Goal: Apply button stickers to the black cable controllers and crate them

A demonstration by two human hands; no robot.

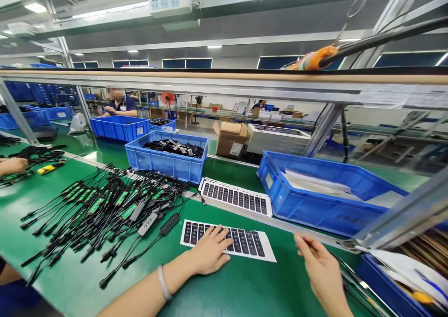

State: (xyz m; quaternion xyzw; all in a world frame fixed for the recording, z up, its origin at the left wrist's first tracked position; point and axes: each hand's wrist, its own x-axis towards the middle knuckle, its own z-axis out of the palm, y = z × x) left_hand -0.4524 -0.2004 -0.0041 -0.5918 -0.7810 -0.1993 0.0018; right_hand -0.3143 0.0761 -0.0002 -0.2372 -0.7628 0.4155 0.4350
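Note:
My left hand lies flat with fingers spread on a white sheet of black labels, and a light band circles that wrist. To the right of the sheet, apart from it, my right hand is raised over the green table with thumb and fingertips pinched together. Whatever is between those fingertips, if anything, is too small to make out. Behind the sheet lies a stack of similar label sheets. Left of it are a black controller on a cable and a grey controller with buttons.
A heap of black cables with green circuit boards spreads over the table's left. Blue bins stand along the back. Tweezers-like metal tools and a blue tray are at right. A co-worker's hand is at far left.

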